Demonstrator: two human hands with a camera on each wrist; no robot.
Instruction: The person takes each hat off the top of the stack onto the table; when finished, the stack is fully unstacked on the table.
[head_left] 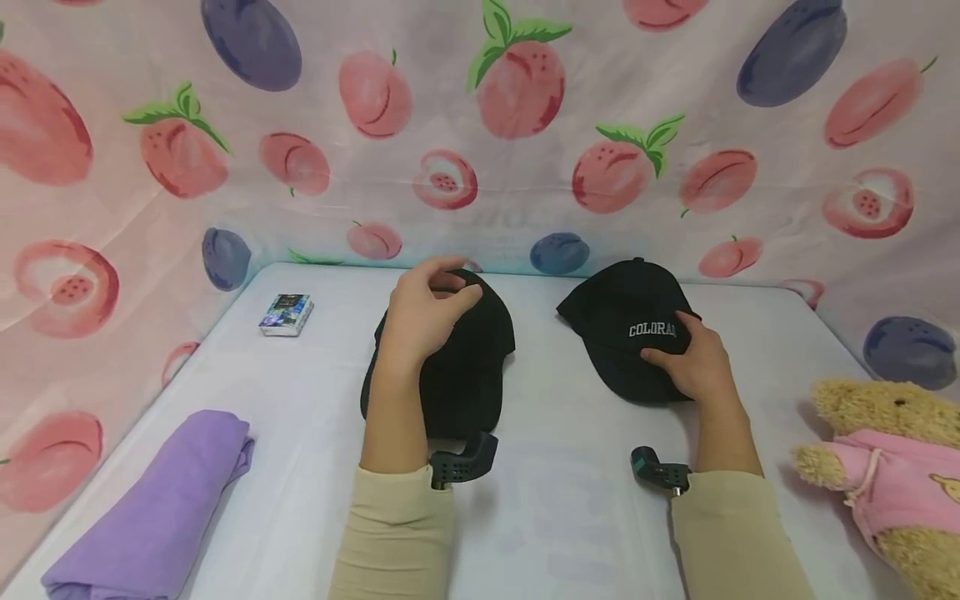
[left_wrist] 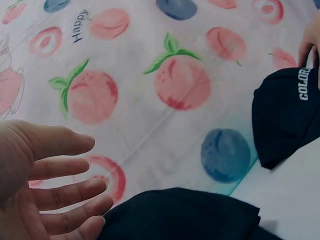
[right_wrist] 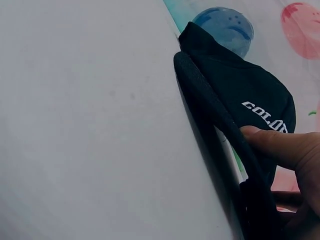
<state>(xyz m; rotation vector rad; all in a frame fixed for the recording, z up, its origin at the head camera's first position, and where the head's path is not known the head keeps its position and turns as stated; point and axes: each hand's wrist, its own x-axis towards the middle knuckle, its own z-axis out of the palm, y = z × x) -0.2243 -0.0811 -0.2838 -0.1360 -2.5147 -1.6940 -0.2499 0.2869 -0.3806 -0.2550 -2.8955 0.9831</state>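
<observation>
Two black caps are on the white table. My left hand [head_left: 429,312] is above the left black cap [head_left: 468,367], its fingers spread and slightly bent with nothing between them. In the left wrist view, the little finger [left_wrist: 92,227] overlaps the edge of that cap [left_wrist: 180,215]. My right hand [head_left: 701,360] grips the right side of the other cap [head_left: 630,308], which has white "COLORA…" lettering on its front. The right wrist view shows the thumb [right_wrist: 272,145] on the front near the brim [right_wrist: 215,100], with the other fingers partly hidden behind the cap.
A folded purple cloth [head_left: 161,508] lies at the left front, and a small patterned box [head_left: 287,315] sits farther back. At the right edge is a teddy bear [head_left: 900,475] in pink clothing. A fruit-print curtain [head_left: 322,225] encloses the table's back and sides.
</observation>
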